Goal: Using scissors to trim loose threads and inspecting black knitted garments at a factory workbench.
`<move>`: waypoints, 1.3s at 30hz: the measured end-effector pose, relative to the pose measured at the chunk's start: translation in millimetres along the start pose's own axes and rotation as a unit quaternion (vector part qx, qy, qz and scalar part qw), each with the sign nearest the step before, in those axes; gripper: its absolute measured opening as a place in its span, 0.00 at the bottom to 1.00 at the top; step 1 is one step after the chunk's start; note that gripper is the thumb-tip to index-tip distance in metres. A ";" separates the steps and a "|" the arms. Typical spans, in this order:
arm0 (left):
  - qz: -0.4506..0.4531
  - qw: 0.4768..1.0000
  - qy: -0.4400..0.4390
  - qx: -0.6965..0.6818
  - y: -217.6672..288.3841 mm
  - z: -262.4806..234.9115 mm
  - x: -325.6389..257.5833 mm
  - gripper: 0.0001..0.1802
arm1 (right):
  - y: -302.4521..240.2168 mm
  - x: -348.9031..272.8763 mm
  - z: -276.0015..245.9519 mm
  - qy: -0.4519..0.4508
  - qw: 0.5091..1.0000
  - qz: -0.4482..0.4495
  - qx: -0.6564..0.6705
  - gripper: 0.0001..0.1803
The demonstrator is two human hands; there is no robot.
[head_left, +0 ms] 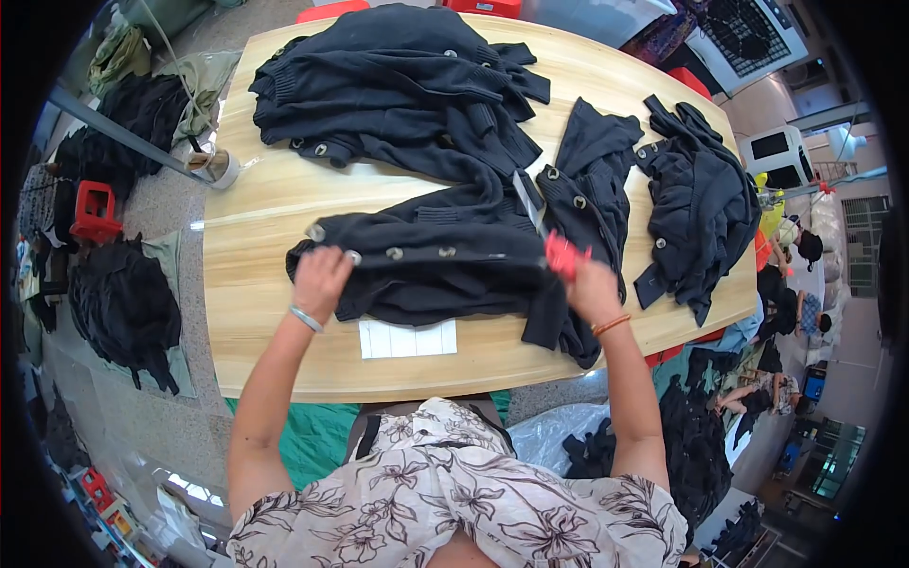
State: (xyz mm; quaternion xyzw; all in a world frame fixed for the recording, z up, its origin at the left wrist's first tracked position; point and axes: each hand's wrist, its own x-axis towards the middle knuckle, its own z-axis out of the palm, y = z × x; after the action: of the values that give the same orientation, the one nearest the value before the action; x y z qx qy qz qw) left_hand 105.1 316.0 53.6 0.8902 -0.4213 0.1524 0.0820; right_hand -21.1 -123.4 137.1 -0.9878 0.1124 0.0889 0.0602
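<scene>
A black knitted cardigan (445,275) with large buttons along its front band lies sideways on the table before me. My left hand (322,279) grips its left end, fingers closed on the knit beside a button. My right hand (595,292) is closed round the red handles of a pair of scissors (566,254). Their blades point up and away over the dark knit, close to another buttoned black garment (592,194). A white sheet (407,341) with ruled lines lies partly under the cardigan's near edge.
Black cardigans lie heaped (379,80) at the table's far side, and another pile (696,208) lies at the right. A pale wooden table (251,322) bears them. A small pot (222,168) stands by its left edge. On the floor are garment bundles (128,303) and a red stool (95,213).
</scene>
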 end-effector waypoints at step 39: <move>-0.439 0.834 0.069 -0.327 -41.9 88.9 -31.7 0.09 | -219.1 7.0 37.4 -0.206 0.935 -0.165 0.235 0.14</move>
State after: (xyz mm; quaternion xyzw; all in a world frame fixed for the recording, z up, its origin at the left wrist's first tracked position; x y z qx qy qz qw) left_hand 136.6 341.0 -41.5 0.8903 -0.0048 0.0149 0.4550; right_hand 30.5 92.3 121.0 -0.9102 -0.0496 0.2505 0.3262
